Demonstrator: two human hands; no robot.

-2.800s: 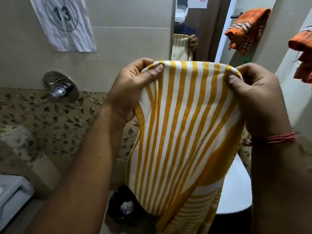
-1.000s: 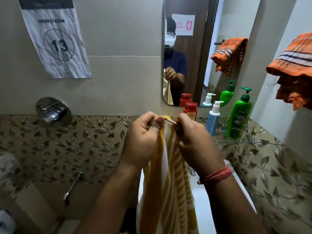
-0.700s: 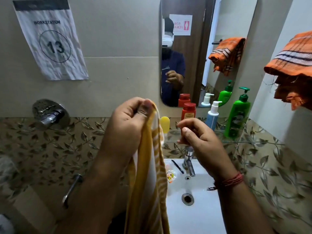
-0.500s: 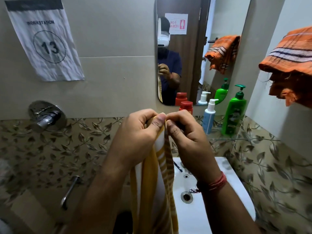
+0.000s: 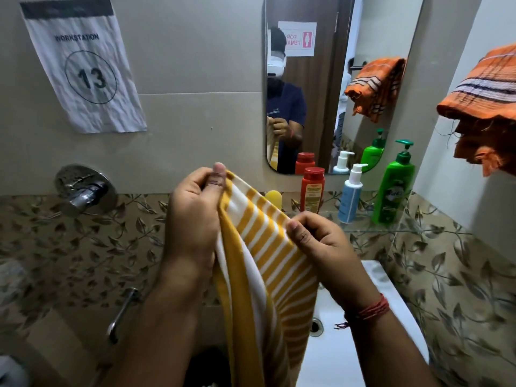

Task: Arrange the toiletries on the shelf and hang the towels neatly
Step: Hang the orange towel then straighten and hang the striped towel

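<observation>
A yellow and white striped towel (image 5: 259, 263) hangs in front of me over the sink. My left hand (image 5: 195, 213) pinches its upper corner, held higher. My right hand (image 5: 321, 247) pinches the top edge lower and to the right, so the edge slopes between them. On the glass shelf (image 5: 371, 229) under the mirror stand a red bottle (image 5: 312, 192), a blue and white pump bottle (image 5: 350, 194), a green pump bottle (image 5: 395, 185) and a small yellow item (image 5: 273, 196). An orange striped towel (image 5: 485, 104) hangs bunched on the right wall.
A white sink (image 5: 349, 344) lies below my hands, its tap hidden by the towel. A chrome wall valve (image 5: 83, 189) and a lever handle (image 5: 122, 314) sit on the left wall. The mirror (image 5: 335, 79) shows a person and the orange towel. A paper sign "13" (image 5: 83, 68) hangs upper left.
My hands, pinched close together on the towel's top half a second ago, have spread apart. The left hand rose, the right slid down and right, opening the striped edge.
</observation>
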